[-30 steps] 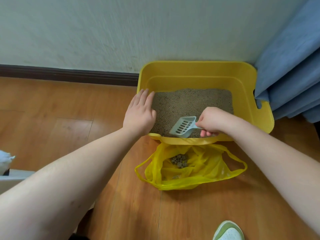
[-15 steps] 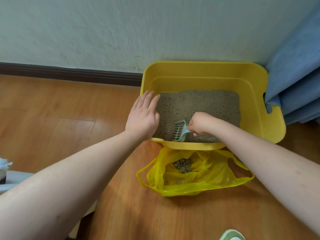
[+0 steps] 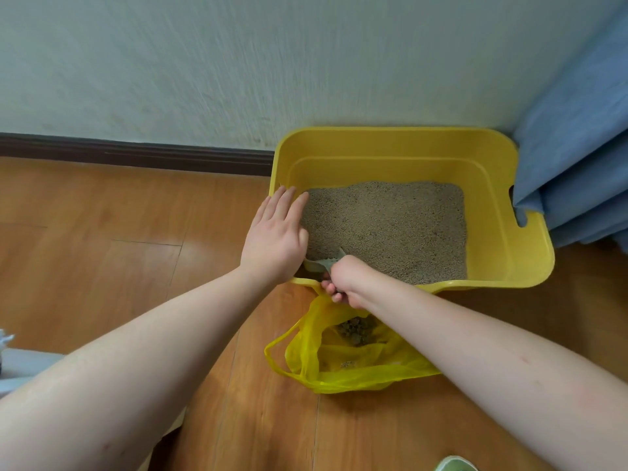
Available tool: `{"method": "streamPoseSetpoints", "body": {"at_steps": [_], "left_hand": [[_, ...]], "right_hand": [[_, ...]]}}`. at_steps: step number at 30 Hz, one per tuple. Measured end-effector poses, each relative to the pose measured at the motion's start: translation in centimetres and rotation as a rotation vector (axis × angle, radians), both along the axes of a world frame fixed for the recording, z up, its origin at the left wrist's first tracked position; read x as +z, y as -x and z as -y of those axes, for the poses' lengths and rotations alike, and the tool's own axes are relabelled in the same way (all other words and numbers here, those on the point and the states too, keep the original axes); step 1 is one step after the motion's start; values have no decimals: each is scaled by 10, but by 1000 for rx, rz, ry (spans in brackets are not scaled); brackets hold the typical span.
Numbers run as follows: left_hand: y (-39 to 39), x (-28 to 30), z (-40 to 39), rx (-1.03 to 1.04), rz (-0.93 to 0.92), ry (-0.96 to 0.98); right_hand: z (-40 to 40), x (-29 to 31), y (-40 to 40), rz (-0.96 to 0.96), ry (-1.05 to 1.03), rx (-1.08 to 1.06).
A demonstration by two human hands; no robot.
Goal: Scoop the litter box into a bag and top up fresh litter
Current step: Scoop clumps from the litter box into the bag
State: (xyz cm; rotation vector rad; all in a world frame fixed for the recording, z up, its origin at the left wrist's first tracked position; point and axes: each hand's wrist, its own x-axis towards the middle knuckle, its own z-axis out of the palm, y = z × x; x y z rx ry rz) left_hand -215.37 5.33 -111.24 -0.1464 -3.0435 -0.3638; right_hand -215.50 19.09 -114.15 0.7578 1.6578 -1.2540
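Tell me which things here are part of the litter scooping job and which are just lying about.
Part of the job:
litter box
litter
scoop, gripped by the right hand
yellow bag
left hand, on the box's edge

Lying about:
blue curtain
green shoe

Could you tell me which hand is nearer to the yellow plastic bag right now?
Right. The right hand, gripping the scoop, is directly above the yellow plastic bag; the left hand rests farther away on the litter box's left rim.

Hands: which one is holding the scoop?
The right hand, curled round the scoop in the litter box's near-left corner; the left hand rests flat on its rim.
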Motion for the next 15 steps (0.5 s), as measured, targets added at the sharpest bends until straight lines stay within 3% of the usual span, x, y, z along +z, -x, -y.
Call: {"method": "streamPoseSetpoints", "body": {"at_steps": [5,15], "left_hand": [[0,1,0,9,11,-2],[1,1,-1,14,25,0]], "right_hand": [[1,2,-4,-6,-21,-142],[-8,12,13,-8,-152,-58]]}}
